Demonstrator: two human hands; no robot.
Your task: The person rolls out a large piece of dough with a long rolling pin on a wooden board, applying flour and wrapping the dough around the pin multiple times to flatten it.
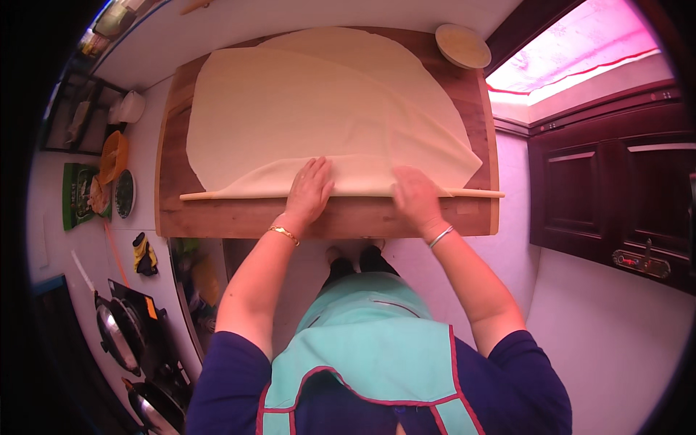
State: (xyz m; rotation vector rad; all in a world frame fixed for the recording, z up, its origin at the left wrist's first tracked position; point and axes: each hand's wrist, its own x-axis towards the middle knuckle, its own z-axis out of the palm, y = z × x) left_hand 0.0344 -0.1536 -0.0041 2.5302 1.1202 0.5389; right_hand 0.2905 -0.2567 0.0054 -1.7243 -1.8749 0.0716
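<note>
A wide, thin sheet of pale dough [312, 109] covers most of the wooden board [348, 217]. Along its near edge the dough is folded over a long, slim rolling pin [478, 193], whose two bare ends stick out left and right. My left hand [310, 190] lies with stretched fingers on the dough over the pin, left of the middle. Right of it, my right hand [417, 196] is bent at the fingers and closed on the folded dough at the pin; it is slightly blurred. A crease runs up the sheet from beside this hand.
A round pale bowl [462, 46] stands at the board's far right corner. To the left are an orange basket [112, 157], a green bag [78, 196] and lidded pans [119, 333]. A dark wooden cabinet door [616, 188] is on the right, beneath a pink-lit window [573, 47].
</note>
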